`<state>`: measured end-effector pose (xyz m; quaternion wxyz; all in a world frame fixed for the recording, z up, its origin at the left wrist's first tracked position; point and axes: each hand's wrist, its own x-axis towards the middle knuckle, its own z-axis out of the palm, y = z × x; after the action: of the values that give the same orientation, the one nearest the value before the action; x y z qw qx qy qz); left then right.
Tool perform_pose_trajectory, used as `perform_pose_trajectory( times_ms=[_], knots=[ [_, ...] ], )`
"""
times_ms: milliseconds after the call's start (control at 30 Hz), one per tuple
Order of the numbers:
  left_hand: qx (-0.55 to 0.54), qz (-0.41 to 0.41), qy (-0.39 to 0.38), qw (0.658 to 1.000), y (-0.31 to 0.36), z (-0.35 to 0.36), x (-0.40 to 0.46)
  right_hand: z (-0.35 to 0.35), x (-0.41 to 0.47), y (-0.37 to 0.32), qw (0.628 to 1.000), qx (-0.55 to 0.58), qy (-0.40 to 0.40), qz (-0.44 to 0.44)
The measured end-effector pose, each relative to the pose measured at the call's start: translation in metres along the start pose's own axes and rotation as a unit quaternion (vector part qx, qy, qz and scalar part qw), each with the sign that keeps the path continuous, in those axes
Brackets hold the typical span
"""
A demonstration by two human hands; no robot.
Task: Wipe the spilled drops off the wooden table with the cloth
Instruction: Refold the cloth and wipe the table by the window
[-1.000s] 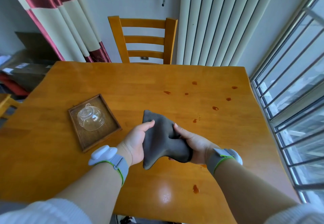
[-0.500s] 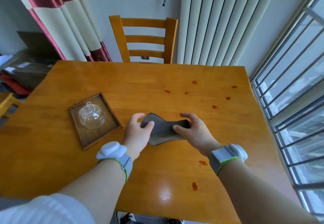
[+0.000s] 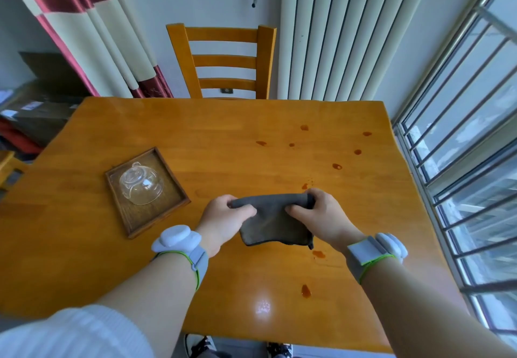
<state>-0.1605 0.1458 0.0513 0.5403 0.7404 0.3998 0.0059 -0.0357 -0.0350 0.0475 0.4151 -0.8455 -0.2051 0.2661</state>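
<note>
On the table (image 3: 84, 245), going left to right: a tray (image 3: 131, 224) with an upturned glass bowl (image 3: 141, 182), then the left hand (image 3: 223, 219) and right hand (image 3: 321, 217), each closed on a top corner of the cloth (image 3: 275, 222), which hangs between them. Drops (image 3: 337, 166) lie scattered beyond and to the right; two more sit nearer. Best to lay the cloth flat, press with one palm, and sweep each drop inward rather than smearing.

Glossy varnished wood on the table (image 3: 167, 259), glare near its front edge; matt grey cloth (image 3: 275, 222), soft-looking; clear smooth glass cup (image 3: 141, 187) on dark matt wooden tray (image 3: 131, 224); wet reddish-brown drops (image 3: 306, 291)
</note>
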Motion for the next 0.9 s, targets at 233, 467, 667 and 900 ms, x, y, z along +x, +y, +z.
perform_pose_trajectory(
  times_ms=[233, 467, 667, 900],
  knots=[
    [-0.174, -0.087, -0.115, 0.974, 0.012, 0.023, -0.01, -0.007, -0.013, 0.014, 0.933, 0.329, 0.032, 0.142],
    [-0.039, -0.152, -0.219, 0.963, -0.01, 0.051, -0.023, -0.004, -0.029, 0.05, 0.862, 0.428, 0.028, 0.271],
    [0.177, -0.084, -0.231, 0.953, -0.044, 0.075, -0.031, 0.016, -0.046, 0.09, 0.977, 0.09, 0.032, 0.191],
    [0.339, -0.05, -0.213, 0.915, -0.064, 0.089, -0.028, 0.039, -0.051, 0.106, 0.936, -0.277, 0.092, 0.197]
  ],
)
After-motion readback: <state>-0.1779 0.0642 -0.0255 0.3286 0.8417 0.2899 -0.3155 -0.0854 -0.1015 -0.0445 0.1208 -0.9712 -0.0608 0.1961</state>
